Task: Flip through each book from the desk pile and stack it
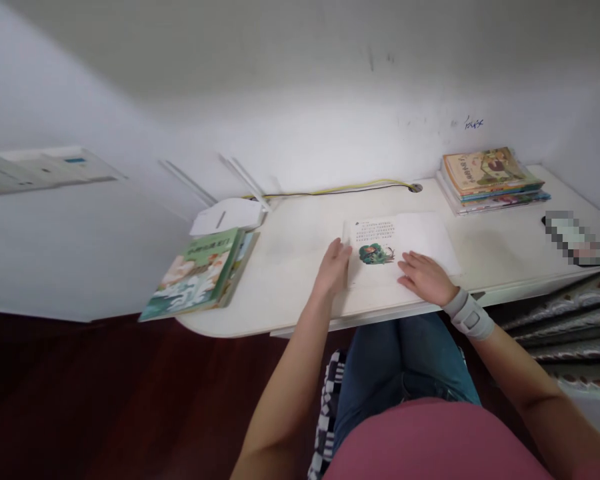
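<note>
An open picture book lies on the white desk in front of me. Its left page has printed text and a green illustration, while the right page looks blank. My left hand is at the book's left edge, fingers loosely stretched out and the hand turned on its side; whether it touches the page edge is hard to make out. Fingers spread, my right hand rests flat on the lower middle of the book, by the fold. A grey band wraps my right wrist.
A stack of books stands at the back right of the desk. At the left end, green-covered books overhang the edge beside a white router. A phone, partly blurred out, lies far right. Cables run along the wall.
</note>
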Available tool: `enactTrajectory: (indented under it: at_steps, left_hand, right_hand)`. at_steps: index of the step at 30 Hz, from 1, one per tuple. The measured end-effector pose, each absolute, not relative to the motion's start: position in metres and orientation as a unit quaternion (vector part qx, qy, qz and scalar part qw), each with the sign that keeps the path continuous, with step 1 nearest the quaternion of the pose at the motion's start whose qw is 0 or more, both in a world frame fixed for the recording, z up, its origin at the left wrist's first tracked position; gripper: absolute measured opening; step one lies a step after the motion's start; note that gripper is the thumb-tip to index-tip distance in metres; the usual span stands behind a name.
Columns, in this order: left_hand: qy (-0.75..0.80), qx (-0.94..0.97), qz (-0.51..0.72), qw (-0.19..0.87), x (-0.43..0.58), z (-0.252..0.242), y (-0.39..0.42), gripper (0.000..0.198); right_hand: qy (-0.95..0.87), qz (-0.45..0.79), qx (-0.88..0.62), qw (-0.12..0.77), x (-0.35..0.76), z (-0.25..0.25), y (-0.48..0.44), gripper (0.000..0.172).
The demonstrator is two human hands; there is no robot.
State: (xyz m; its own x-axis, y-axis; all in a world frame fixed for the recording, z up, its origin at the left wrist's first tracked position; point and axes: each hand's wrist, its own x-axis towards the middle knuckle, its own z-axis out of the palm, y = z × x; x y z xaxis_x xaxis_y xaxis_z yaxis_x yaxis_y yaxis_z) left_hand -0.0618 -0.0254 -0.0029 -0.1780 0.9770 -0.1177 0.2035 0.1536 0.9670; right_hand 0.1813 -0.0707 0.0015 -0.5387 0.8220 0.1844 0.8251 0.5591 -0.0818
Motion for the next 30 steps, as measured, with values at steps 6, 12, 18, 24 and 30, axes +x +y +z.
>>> enactTrajectory:
  at_steps: [6, 12, 18, 24, 30]
  left_hand:
    - [0.573, 0.287, 0.477, 0.601, -0.082, 0.014, -0.021, 0.017]
    - [0.501, 0.34, 0.46, 0.65, -0.062, 0.029, -0.023, 0.045]
    - [0.429, 0.591, 0.401, 0.553, 0.0, 0.049, -0.042, 0.071]
    - [0.518, 0.76, 0.332, 0.21, -0.002, 0.043, -0.043, 0.057]
    - [0.609, 0.728, 0.261, 0.175, -0.033, -0.001, -0.035, 0.07]
  right_hand:
    - [-0.884, 0.019, -0.448, 0.131, 0.179, -0.008, -0.072, 0.05]
    - [-0.862, 0.131, -0.436, 0.222, 0.187, -0.006, -0.066, 0.049]
    - [-0.68, 0.393, -0.474, 0.398, 0.217, 0.003, -0.055, 0.07]
    - [-0.621, 0.377, -0.542, 0.422, 0.263, -0.003, -0.054, 0.068]
    - [-0.624, 0.276, -0.639, 0.356, 0.292, -0.028, -0.056, 0.057]
